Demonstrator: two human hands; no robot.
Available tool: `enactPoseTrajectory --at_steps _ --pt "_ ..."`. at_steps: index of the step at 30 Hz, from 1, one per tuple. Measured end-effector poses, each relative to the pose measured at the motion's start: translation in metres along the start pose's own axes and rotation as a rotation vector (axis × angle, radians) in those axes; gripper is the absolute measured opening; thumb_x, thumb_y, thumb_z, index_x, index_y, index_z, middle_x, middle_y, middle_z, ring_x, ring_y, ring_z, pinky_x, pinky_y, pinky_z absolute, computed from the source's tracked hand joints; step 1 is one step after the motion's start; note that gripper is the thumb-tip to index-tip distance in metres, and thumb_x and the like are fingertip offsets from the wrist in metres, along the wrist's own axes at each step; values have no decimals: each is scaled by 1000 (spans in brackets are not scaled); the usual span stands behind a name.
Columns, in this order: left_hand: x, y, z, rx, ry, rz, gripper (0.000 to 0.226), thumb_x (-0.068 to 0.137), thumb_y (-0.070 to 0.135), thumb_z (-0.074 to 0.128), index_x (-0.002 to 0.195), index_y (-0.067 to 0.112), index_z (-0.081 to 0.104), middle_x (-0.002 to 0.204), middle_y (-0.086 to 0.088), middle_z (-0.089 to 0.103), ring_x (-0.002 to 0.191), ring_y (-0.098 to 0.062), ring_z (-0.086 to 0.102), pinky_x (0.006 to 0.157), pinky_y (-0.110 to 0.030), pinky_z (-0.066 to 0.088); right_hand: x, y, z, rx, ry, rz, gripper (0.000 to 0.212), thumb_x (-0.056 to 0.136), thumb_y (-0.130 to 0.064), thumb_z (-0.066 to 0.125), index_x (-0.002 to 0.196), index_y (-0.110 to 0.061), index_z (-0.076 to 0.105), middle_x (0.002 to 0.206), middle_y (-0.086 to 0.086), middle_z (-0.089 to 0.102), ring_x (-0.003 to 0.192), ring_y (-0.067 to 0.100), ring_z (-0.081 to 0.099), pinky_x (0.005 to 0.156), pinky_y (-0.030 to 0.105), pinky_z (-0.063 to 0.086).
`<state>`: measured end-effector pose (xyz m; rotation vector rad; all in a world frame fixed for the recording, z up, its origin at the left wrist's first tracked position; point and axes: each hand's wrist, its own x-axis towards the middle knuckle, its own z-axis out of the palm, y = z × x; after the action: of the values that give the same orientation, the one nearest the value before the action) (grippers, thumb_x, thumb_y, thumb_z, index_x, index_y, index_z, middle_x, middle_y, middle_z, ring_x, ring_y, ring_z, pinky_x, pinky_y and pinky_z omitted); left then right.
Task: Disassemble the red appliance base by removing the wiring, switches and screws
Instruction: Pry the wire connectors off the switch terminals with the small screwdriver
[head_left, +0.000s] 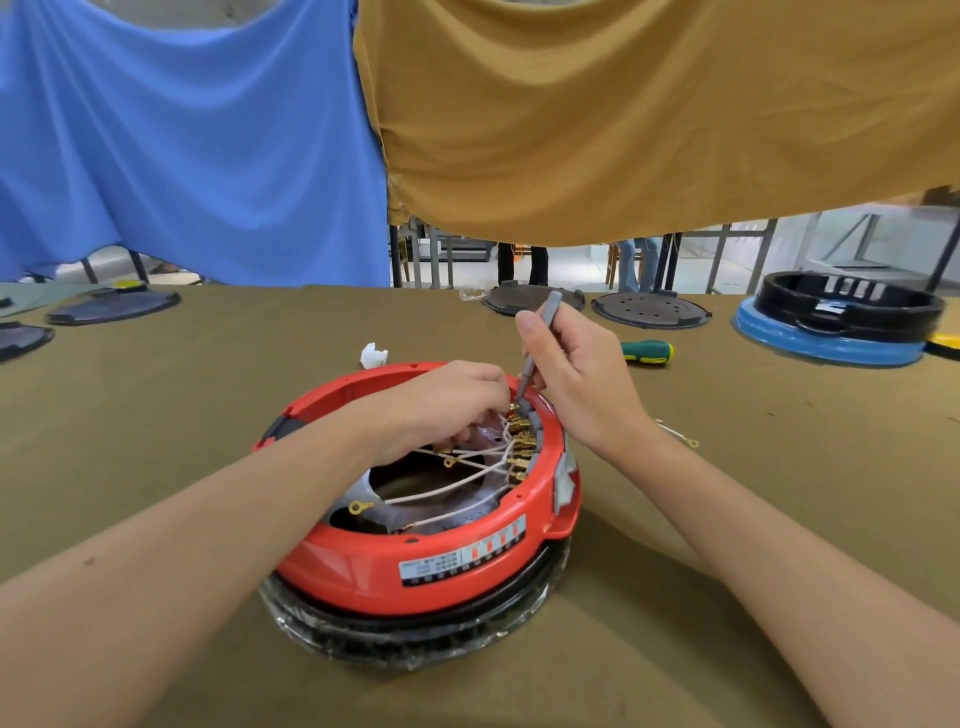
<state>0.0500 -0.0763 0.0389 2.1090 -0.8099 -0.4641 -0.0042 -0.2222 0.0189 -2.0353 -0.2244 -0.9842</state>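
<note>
Screwdriver (648, 352) beyond hands, tissue (374, 356), lids (651, 310)

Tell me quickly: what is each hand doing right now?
Left hand: fingers curled among the white wires inside the red base; exact grip hidden.
Right hand: holding the grey screwdriver.

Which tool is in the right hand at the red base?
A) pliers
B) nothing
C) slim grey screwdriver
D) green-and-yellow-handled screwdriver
C: the right hand grips a slim grey screwdriver, tip down at the brass terminals inside the round red plastic appliance base; the green-and-yellow-handled screwdriver lies on the table.
</note>
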Motion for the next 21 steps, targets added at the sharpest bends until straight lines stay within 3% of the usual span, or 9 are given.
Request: enactPoseTrajectory --at_steps 6,13,19,21 --pt "-1 2 -1 13 -7 4 19 92 16 46 74 20 53 55 8 42 54 -14 40 48 -24 28 0 -3 -2 -35 -1 -33 34 104 -32 47 72 -18 47 58 -10 43 52 5 40 51 18 31" --pt "-1 1 -1 -1 -17 -2 23 91 15 47 70 23 52 53 10 42 52 -13 41 47 -23 28 2 -3 -2 -70 -49 -56 36 105 -31 47 75 -10 49 61 -5 45 54 5 41 52 19 32" --pt "0 1 -1 0 -26 1 23 90 14 46 69 23 52 57 7 39 54 -13 40 47 -24 27 7 -2 -2 38 -31 159 39 104 -30 48 74 -5 48 57 -1 47 55 12 46 56 34 42" --pt "-1 1 -1 1 -33 -1 23 89 13 45 69 23 50 59 6 39 53 -12 39 46 -23 27 7 0 -1 117 -12 263 38 104 -30 48 73 -8 49 54 -1 47 52 14 48 54 31 44"
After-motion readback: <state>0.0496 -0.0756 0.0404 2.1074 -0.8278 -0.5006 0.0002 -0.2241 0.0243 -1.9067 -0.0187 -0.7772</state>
